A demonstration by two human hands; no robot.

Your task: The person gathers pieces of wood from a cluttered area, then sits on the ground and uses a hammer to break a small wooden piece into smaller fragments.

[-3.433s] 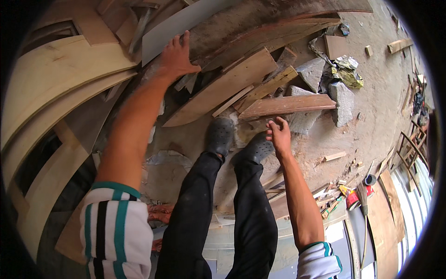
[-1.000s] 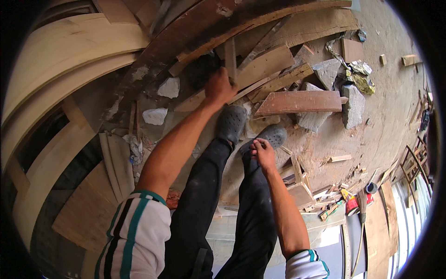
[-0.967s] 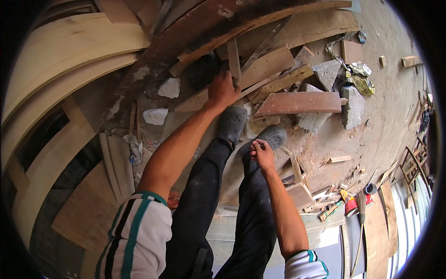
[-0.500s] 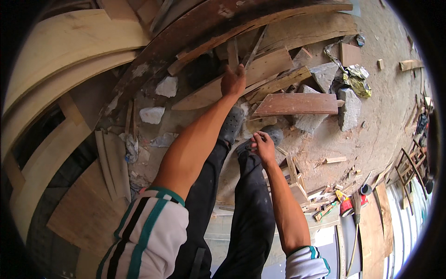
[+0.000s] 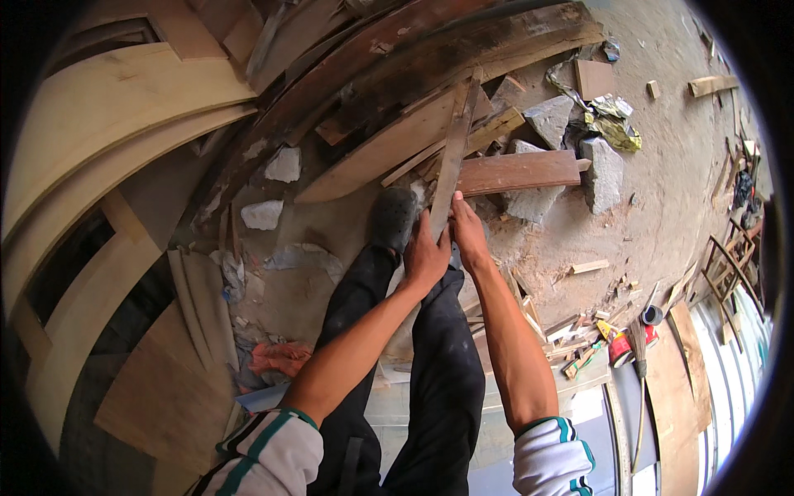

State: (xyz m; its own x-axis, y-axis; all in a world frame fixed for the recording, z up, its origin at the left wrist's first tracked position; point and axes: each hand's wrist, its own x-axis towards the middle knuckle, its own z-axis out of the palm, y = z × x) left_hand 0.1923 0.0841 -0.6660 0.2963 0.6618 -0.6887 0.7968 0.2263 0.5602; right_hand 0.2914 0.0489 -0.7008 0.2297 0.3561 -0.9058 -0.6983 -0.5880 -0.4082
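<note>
A long, narrow wooden strip [image 5: 454,149] points away from me at a slight slant. My left hand [image 5: 426,256] is closed around its near end. Close on the right, my right hand [image 5: 469,231] is also closed on that end, thumb along the strip's edge; its other fingers are partly hidden. Under the strip's middle lie a reddish-brown board [image 5: 525,171] and a pale, tapered plank [image 5: 364,169]. The strip's far end overlaps a big, dark, weathered timber [image 5: 413,70] in the picture.
Concrete chunks [image 5: 602,175] and crumpled foil [image 5: 614,124] lie to the right of the boards. Pale curved panels [image 5: 141,91] stand at the left. Wood offcuts [image 5: 571,335], a broom [image 5: 638,347] and a red-and-yellow can [image 5: 616,343] are at the lower right. My shoe [image 5: 391,217] is beside my left hand.
My left hand has drawn the strip back from the far timber toward me. My right hand has moved up slightly and taken hold of it too. The view has shifted a little.
</note>
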